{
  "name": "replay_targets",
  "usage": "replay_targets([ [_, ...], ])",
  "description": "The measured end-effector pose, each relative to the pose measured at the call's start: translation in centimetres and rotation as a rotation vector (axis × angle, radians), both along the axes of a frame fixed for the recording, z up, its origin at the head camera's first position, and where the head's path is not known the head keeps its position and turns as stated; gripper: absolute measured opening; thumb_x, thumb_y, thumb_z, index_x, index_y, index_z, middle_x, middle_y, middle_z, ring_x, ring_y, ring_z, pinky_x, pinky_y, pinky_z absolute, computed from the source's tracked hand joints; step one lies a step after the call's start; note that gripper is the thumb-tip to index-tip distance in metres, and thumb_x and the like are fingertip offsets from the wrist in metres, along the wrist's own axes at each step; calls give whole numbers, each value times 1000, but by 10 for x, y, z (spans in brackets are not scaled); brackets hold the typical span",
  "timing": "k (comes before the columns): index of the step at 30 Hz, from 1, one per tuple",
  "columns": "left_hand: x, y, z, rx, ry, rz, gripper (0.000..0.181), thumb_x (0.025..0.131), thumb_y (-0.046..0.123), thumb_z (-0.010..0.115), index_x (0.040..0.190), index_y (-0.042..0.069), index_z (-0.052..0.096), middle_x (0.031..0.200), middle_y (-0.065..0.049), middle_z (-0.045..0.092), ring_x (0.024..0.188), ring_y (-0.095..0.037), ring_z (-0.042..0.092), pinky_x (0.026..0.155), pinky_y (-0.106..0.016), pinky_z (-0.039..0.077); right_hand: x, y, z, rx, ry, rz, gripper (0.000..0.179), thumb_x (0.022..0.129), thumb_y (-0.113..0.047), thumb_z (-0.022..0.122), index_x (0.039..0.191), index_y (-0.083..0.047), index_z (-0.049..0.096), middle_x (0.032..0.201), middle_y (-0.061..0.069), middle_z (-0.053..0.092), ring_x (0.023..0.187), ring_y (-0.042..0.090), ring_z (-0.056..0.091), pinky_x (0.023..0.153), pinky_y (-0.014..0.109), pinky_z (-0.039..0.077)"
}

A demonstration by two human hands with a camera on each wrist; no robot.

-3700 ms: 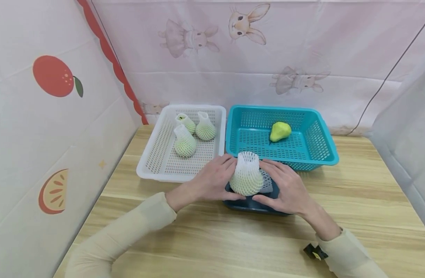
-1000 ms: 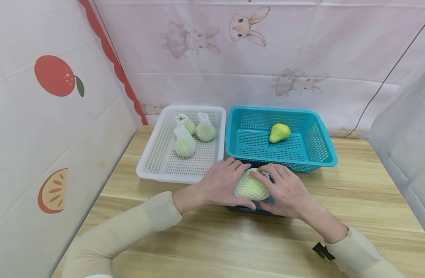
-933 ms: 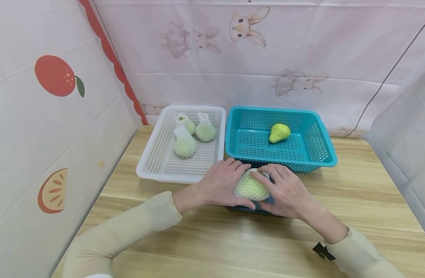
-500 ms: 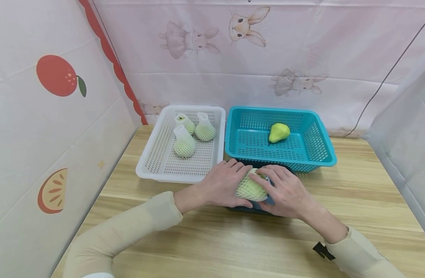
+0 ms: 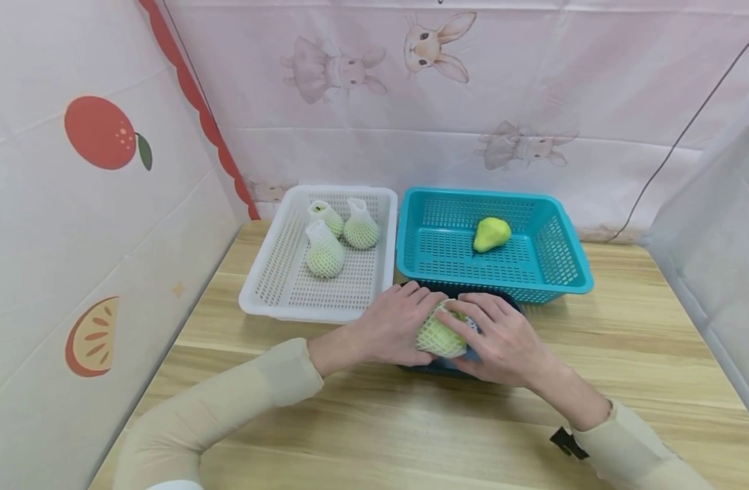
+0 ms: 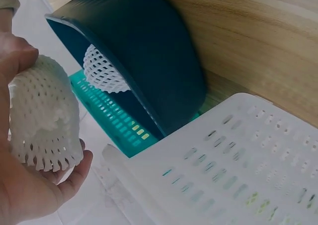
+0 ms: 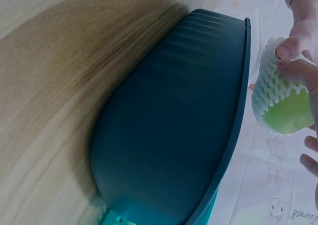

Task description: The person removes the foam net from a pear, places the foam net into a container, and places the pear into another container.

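Note:
Both hands hold a green pear (image 7: 289,113) partly covered by a white foam net sleeve (image 6: 44,111). It is tilted over a dark blue basin (image 7: 164,111) in the head view. My left hand (image 5: 394,327) curls round the netted side, thumb toward me. My right hand (image 5: 503,340) grips the other end, its fingers over the top of the sleeve. In the right wrist view, one end of the pear shows bare past the net's edge. Another foam net (image 6: 102,71) sits inside the basin in the left wrist view.
A white basket (image 5: 247,303) at the back left holds 3 pears in foam nets (image 5: 325,258). Beside it, a teal basket (image 5: 585,282) contains one bare pear (image 5: 492,235). The basin stands in front of both on a wooden table (image 5: 374,435), with printed cloth walls around.
The sleeved pear stood upright with the net's open end up in the oldest frame; now it is tilted over between the hands. During the last second the pear and fingers shifted only slightly.

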State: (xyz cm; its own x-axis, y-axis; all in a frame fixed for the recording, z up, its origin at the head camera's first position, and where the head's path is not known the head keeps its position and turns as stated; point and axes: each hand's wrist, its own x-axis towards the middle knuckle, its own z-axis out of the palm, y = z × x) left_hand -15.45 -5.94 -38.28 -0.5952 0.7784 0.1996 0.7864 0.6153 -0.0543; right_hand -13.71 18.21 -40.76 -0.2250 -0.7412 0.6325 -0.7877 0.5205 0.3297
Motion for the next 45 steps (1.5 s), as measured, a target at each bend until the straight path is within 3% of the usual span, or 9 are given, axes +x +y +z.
replay_targets([
  [6, -1, -3, -3, 34, 21, 6, 87, 77, 64, 81, 143, 12, 57, 126, 0, 71, 105, -16, 63, 76, -27, 53, 1, 1, 1, -42, -41, 16, 70, 93, -63, 68, 138, -8, 67, 128, 14, 73, 115, 34, 69, 94, 47, 59],
  [9, -1, -4, -5, 60, 29, 0, 88, 76, 64, 82, 142, 11, 57, 124, -1, 71, 105, -16, 63, 76, -27, 54, 2, 3, 3, -78, -76, 21, 72, 98, -67, 58, 136, -7, 67, 127, 15, 73, 114, 34, 69, 93, 48, 59],
  [19, -3, -7, -12, 140, 23, -26, 90, 72, 57, 90, 141, 10, 57, 124, -4, 72, 109, -20, 64, 87, -31, 58, 1, 17, 18, -105, -187, 24, 74, 97, -72, 54, 129, -8, 73, 123, 10, 76, 108, 30, 72, 88, 47, 60],
  [27, -2, -9, -14, 148, 50, -23, 91, 73, 59, 88, 143, 10, 56, 124, -3, 71, 110, -18, 63, 92, -29, 57, -7, 26, 25, -96, -178, 42, 68, 101, -69, 50, 125, -11, 76, 115, 6, 80, 102, 27, 74, 82, 45, 61],
  [39, 0, -9, -16, 129, 99, -39, 91, 75, 62, 85, 143, 8, 56, 125, -1, 71, 109, -17, 64, 91, -28, 57, -9, 23, 21, -76, -260, 57, 65, 90, -66, 72, 127, -12, 75, 113, 2, 80, 100, 24, 74, 82, 42, 61],
  [45, 1, -9, -16, 102, 98, -30, 91, 77, 62, 84, 145, 9, 55, 127, -1, 71, 111, -17, 63, 94, -28, 56, -10, 20, 15, -76, -257, 69, 66, 95, -69, 61, 125, -12, 76, 112, 2, 81, 98, 23, 75, 79, 41, 62],
])
